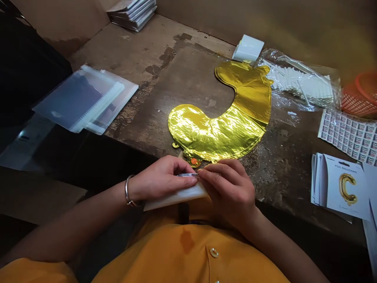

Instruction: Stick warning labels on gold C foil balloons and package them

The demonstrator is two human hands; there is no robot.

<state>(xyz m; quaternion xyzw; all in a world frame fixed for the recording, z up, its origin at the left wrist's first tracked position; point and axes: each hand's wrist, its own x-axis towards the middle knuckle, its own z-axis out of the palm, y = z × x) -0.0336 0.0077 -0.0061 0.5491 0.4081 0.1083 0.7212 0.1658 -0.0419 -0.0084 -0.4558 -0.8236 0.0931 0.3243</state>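
Observation:
Close to my body, my left hand (163, 179) grips a flat white packet (179, 197), thumb on top near its upper edge. My right hand (231, 188) pinches the same packet at its right end, its fingertips touching those of my left. A thin silvery strip (187, 174) shows between the fingers; its nature is unclear. Just beyond my hands, gold foil balloons (218, 131) shaped like a C lie flat in a stack on the dark table (182, 74). An orange round sticker (193, 160) shows at their lower edge.
Clear plastic sleeves (79, 98) lie at the left table edge. Stacked papers (132, 13) are at the back. On the right are a folded white card (248, 48), a bag of white sticks (297, 82), an orange basket (359, 96), a sticker sheet (349, 133) and printed balloon cards (341, 188).

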